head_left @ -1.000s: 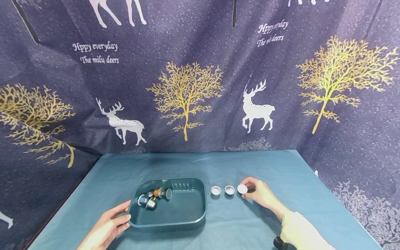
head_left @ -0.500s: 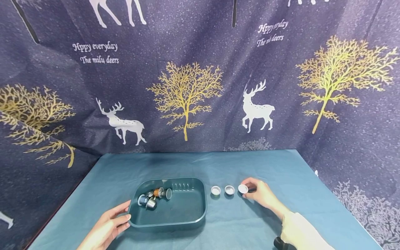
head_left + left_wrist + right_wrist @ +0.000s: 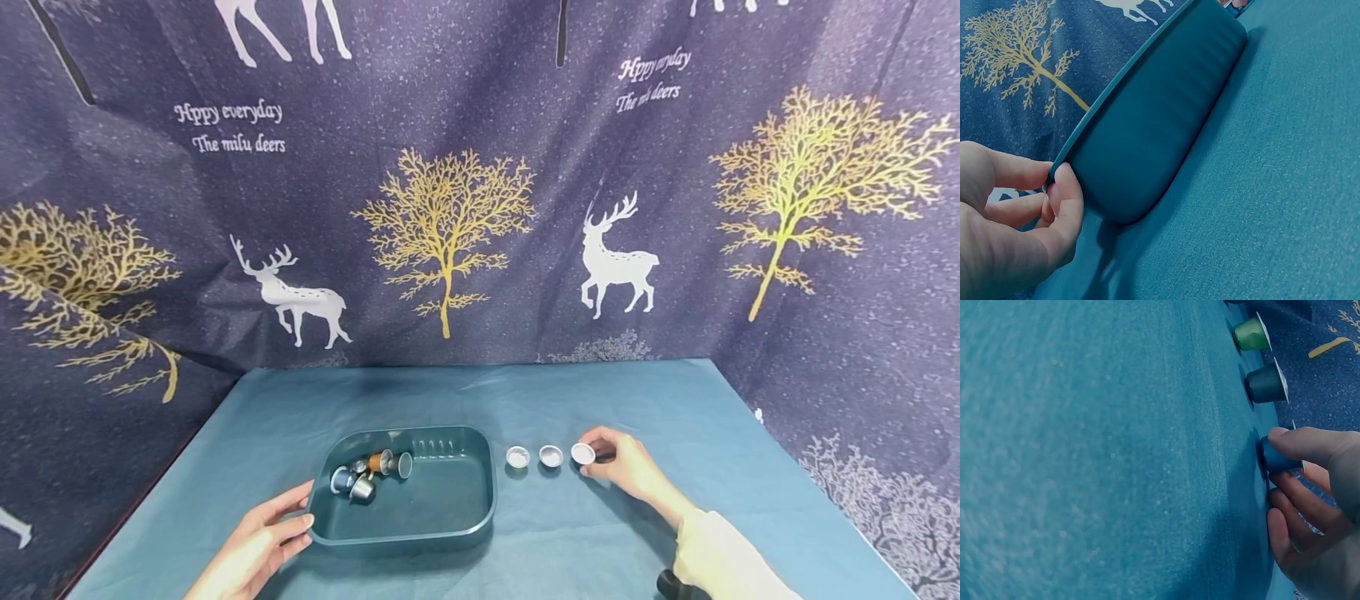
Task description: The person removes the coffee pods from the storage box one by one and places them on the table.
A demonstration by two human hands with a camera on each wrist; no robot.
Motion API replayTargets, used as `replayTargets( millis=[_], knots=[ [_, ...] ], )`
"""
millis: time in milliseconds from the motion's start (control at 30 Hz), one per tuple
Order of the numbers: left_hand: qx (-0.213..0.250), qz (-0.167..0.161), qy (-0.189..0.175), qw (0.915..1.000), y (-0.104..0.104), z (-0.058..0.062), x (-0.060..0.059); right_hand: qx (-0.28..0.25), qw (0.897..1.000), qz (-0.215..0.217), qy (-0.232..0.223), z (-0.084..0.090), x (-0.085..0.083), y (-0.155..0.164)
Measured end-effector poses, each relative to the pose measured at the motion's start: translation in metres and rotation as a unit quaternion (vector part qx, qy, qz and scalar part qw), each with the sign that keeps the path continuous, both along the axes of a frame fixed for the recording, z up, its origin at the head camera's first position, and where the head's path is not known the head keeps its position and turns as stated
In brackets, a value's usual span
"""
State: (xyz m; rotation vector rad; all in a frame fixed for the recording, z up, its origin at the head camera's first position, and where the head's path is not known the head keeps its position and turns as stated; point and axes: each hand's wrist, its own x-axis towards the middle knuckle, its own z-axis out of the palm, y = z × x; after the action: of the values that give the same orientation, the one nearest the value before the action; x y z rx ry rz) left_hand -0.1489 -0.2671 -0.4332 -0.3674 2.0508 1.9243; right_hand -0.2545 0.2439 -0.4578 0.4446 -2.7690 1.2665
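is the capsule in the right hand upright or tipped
Upright: the blue capsule has its wide end up, narrow base toward the cloth.

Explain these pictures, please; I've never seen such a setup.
No machine here: a person uses a bare left hand and right hand. The wide picture comes from a camera on the head, looking forward and down; the other two, from each wrist. On the cloth sits a tray with small capsules at its left end. To its right, a green capsule, a dark teal capsule and a blue capsule form a row. The left hand holds the tray's rim; the right hand pinches the blue capsule.
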Motion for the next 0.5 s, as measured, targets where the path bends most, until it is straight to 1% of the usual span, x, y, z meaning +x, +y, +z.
replayTargets(
  millis=[133,267,400,500],
  knots=[
    [0.001,-0.001,-0.003,1.0,0.0001,0.0004,0.0009,0.004,1.0,-0.008,-0.001,-0.0001,0.0011,-0.0013],
    [0.006,0.0,-0.004,1.0,-0.0001,0.0008,0.0015,0.01,1.0,-0.005,0.001,-0.0003,0.002,-0.0008],
    [0.01,0.004,-0.003,0.9999,0.0002,0.0011,0.0015,0.017,1.0,0.01,0.0,-0.0013,0.0001,0.0023],
    [0.008,-0.001,-0.002,1.0,0.0003,0.0017,0.001,0.021,0.999,0.028,-0.002,-0.0024,-0.0038,0.0052]
  ],
)
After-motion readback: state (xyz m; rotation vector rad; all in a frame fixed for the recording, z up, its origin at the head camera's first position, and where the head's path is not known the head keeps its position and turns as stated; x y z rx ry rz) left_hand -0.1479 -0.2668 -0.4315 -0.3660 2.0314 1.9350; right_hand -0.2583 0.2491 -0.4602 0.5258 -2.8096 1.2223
